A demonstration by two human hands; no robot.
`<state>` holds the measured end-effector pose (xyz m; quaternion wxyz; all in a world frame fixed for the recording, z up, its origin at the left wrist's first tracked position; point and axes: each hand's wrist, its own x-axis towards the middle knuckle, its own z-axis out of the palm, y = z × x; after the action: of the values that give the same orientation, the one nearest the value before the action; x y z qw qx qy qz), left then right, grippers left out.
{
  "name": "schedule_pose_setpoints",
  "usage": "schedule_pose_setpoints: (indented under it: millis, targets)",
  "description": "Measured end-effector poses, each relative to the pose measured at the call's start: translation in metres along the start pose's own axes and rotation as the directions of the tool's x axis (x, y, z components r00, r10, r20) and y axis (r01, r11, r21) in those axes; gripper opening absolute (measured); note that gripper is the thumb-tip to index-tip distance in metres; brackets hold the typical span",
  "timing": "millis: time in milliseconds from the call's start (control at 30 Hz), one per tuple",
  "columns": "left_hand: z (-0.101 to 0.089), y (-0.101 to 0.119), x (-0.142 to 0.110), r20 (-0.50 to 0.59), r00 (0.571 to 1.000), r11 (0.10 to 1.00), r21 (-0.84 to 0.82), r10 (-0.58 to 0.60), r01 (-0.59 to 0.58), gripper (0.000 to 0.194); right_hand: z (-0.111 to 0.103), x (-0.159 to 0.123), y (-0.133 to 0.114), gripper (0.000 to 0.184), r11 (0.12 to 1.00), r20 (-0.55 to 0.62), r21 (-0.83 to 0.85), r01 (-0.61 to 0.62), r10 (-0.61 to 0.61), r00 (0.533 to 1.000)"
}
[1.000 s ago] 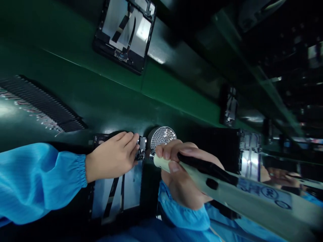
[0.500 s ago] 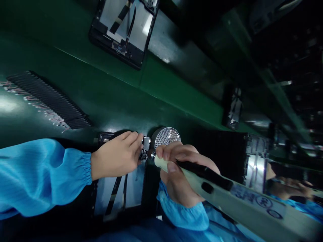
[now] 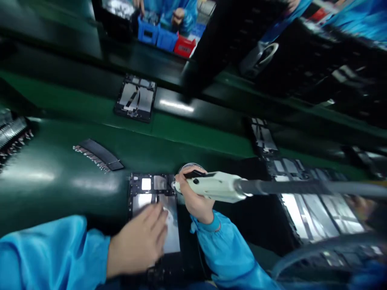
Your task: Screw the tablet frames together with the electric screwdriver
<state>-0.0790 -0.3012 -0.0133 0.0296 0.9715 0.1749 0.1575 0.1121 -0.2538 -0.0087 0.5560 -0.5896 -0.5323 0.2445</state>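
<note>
My right hand [image 3: 195, 203] is wrapped round a pale electric screwdriver [image 3: 220, 186]. Its tip points left, at the upper right corner of an opened tablet [image 3: 173, 237]; whether it touches the frame I cannot tell. Over the tablet's lower left part lies my left hand [image 3: 137, 239], slightly blurred, with fingers stretched out and nothing seen in them. A bright panel and dark ribbon cable show inside the tablet. Behind my right hand, a round screw dish [image 3: 191, 165] is mostly hidden.
Left on the green bench is a fanned row of black parts with wires [image 3: 98, 154]. Another opened tablet [image 3: 136, 98] lies farther back. Several tablets [image 3: 314, 217] stand at the right, under the screwdriver's grey cable [image 3: 281, 188]. Across the line are blue bins [image 3: 148, 33], a red bin [image 3: 184, 46] and co-workers' hands.
The view has shifted and taken in more of the bench. My left hand has come off the tablet's top edge toward its lower part. The screwdriver now lies more level, still in my right hand.
</note>
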Motion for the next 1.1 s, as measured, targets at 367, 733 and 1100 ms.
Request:
schedule_pose_setpoints:
  millis: [367,733,1100]
  targets:
    - [0.004,0.006,-0.046,0.221,0.969,0.977,0.203,-0.109,0.064,0.044,-0.041,0.034,-0.010,0.029,0.945,-0.255,0.323,0.059,0.027,0.967]
    - [0.006,-0.214,0.111,0.376,0.846,0.910,0.317,-0.379,0.267,0.049,-0.078,0.057,0.001,0.031,0.970,-0.469,0.208,0.124,-0.013,0.883]
    - [-0.050,-0.334,0.096,0.416,0.716,0.817,0.418,-0.561,0.397,0.040,-0.089,0.063,-0.001,0.027,0.998,-0.480,0.048,0.045,-0.016,0.877]
